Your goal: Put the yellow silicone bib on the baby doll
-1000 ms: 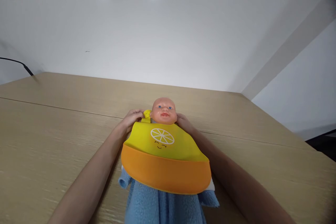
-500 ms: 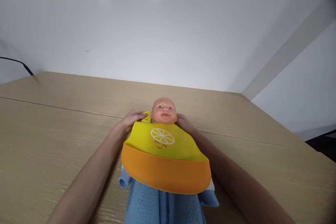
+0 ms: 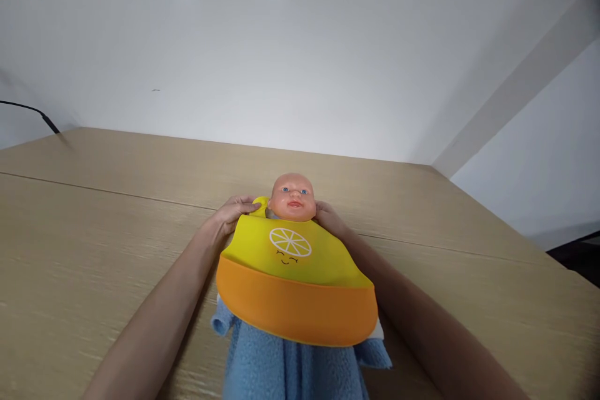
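A baby doll (image 3: 293,195) in a blue fleecy garment (image 3: 281,369) lies face up on the table, its head away from me. Across its chest spreads a yellow bib (image 3: 262,244) with a lemon-slice print and an orange catch pocket (image 3: 295,306). At the left of the doll's neck, my left hand (image 3: 234,212) pinches the bib's yellow neck strap between thumb and fingers. My right hand (image 3: 328,217) is at the other side of the neck, its fingertips hidden behind the head, so what they grip does not show.
The wood-toned table (image 3: 117,231) has a seam running across it. A white wall (image 3: 281,75) rises behind it, with another panel (image 3: 539,181) at the right. A black cable (image 3: 44,119) reaches the table's far left, and something dark (image 3: 579,256) lies beyond the right edge.
My left hand has shifted the neck strap slightly outward to the left, away from the doll's head. The right hand, doll and bib front look nearly the same.
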Demonstrator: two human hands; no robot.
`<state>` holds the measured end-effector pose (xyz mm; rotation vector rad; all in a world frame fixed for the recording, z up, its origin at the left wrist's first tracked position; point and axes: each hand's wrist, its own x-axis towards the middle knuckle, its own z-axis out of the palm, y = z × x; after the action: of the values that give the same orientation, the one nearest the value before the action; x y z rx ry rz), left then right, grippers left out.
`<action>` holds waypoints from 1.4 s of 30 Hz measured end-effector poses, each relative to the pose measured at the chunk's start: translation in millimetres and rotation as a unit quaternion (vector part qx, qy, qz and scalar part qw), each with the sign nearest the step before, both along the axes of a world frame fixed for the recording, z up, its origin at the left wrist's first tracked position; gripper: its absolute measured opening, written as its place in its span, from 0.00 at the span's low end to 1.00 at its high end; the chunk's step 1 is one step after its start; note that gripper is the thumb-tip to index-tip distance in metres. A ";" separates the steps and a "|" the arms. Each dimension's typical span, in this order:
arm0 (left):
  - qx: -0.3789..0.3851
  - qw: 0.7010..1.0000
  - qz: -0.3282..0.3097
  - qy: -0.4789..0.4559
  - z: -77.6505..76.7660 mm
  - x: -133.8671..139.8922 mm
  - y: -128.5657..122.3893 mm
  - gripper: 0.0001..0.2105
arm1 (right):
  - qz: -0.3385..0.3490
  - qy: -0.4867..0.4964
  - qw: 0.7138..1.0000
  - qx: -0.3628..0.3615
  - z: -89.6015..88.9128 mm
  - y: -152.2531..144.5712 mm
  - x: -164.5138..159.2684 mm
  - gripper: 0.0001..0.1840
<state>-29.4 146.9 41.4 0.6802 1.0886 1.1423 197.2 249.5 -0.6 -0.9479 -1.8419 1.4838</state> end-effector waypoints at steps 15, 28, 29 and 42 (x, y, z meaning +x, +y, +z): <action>0.043 0.992 0.101 0.064 1.2 5.3 0.1 0.29 | -0.008 -0.004 1.000 0.014 5.1 -1.8 -1.0 0.18; 0.059 0.989 0.088 0.103 5.9 9.0 -5.5 0.19 | -0.010 -0.039 0.999 0.033 16.8 -6.2 -3.2 0.14; 0.060 0.989 0.086 0.104 4.6 8.0 -4.9 0.19 | -0.006 -0.044 0.998 0.035 15.2 -4.4 -2.6 0.14; 0.108 0.983 0.089 0.116 -14.1 -2.0 5.6 0.17 | 0.000 -0.042 0.997 0.067 11.9 -7.8 -3.5 0.18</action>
<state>-31.4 152.5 27.3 0.9181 1.2525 1.3721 193.7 241.7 11.3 -0.9582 -1.9729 1.3206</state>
